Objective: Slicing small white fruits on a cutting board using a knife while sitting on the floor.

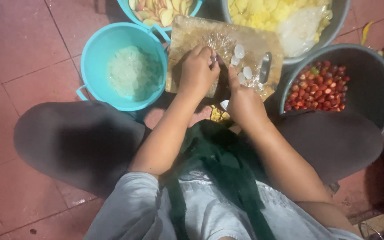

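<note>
**Hands at a chopping board on a tiled floor**

The person sat low on the red tiled floor (27, 53), knees spread, with a wooden cutting board (192, 33) set in front of them. The left hand (197, 71) was curled into a loose fist on the near part of the board, its fingers pressed together over something small that could not be made out. The right hand (242, 100) sat just beside it, thumb raised and pointing up the board; whether its other fingers pinched anything could not be told. A few pale white slices (241, 60) lay on the board just beyond both hands, and a knife (265, 67) with a grey handle lay near them, to the right.

Left of the board stood a turquoise bucket (98, 49) holding pale translucent pieces. Right of it, a grey basin (372, 84) held red chopped pieces mixed with a few green ones. Beyond the board, another grey basin (339, 18) held yellow chunks, and a second turquoise tub (127, 11) held pale slices with reddish edges.
</note>
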